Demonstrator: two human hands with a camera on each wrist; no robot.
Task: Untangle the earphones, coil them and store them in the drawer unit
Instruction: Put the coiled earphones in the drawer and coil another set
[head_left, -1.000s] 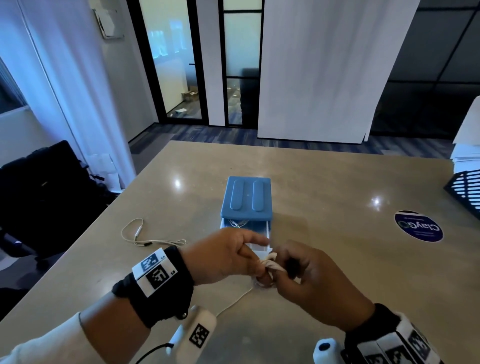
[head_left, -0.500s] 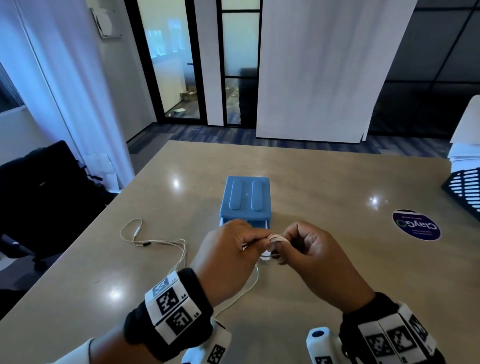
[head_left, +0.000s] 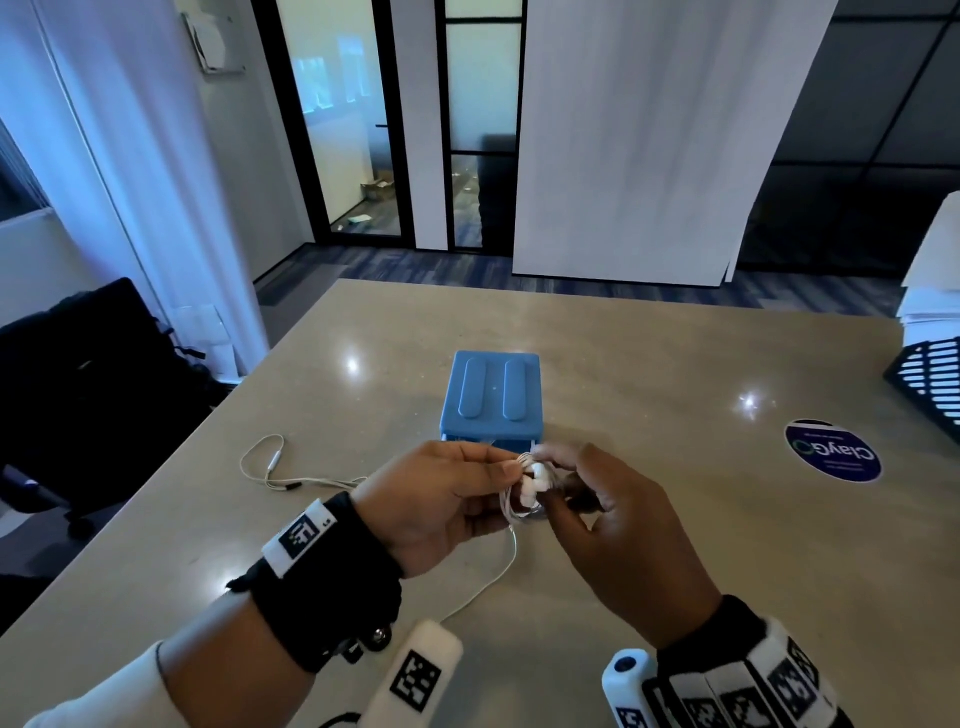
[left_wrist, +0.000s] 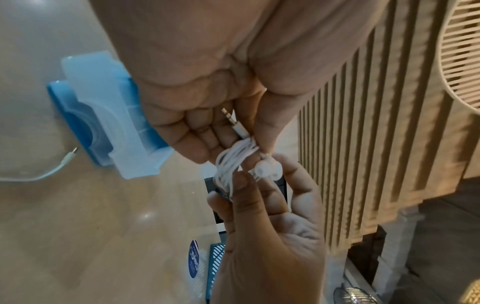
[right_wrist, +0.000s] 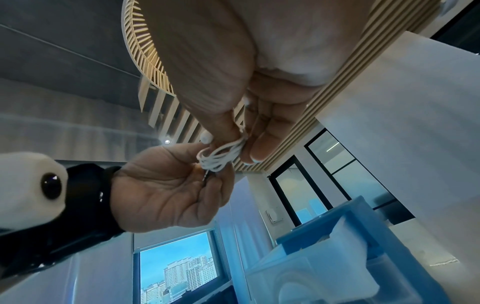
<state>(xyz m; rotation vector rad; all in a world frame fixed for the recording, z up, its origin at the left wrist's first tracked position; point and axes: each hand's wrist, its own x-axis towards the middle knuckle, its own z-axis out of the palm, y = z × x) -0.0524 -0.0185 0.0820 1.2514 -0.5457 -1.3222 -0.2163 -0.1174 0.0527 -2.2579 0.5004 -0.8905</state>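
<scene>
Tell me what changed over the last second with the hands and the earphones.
Both hands lifted the coiled earphones up toward the drawer unit. The left hand rolled palm-up and the right hand's fingers loosened. Both still pinch the coil. The drawer unit and the spare earphones on the table stayed put.

A large beige stone-look table (head_left: 649, 364) with a smooth, glossy top that reflects small spots of light. Near its middle stands a small blue plastic drawer unit (head_left: 492, 397) with two raised oval ridges on its lid. To the left of the unit, a thin white earphone cable (head_left: 275, 467) lies loose on the surface in an open loop. Toward the right side, a round dark blue sticker (head_left: 832, 459) with pale lettering lies flat on the top. At the far right edge sits a black slotted tray (head_left: 930, 379), partly cut off by the frame.
</scene>
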